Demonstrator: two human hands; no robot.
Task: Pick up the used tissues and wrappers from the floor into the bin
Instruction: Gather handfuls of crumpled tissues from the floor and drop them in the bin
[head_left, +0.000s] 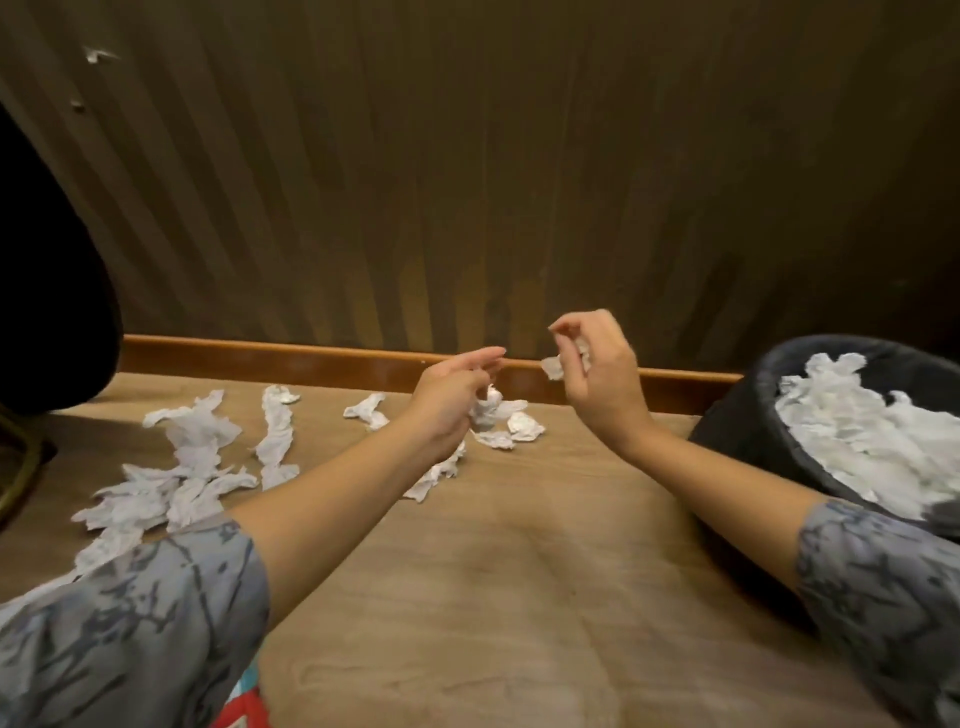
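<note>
Several crumpled white tissues lie on the wooden floor: a large heap at the left, a long strip, and a small cluster near the skirting board. My right hand is raised above the floor and pinches a small crumpled tissue between thumb and fingers. My left hand hovers over the small cluster with its fingers stretched out loosely and nothing plainly held. A black bin stands at the right, tilted toward me, with white tissues inside it.
A ribbed brown wall with a wooden skirting board closes off the far side. A dark object and a curved metal leg stand at the left. A red and teal item shows at the bottom edge.
</note>
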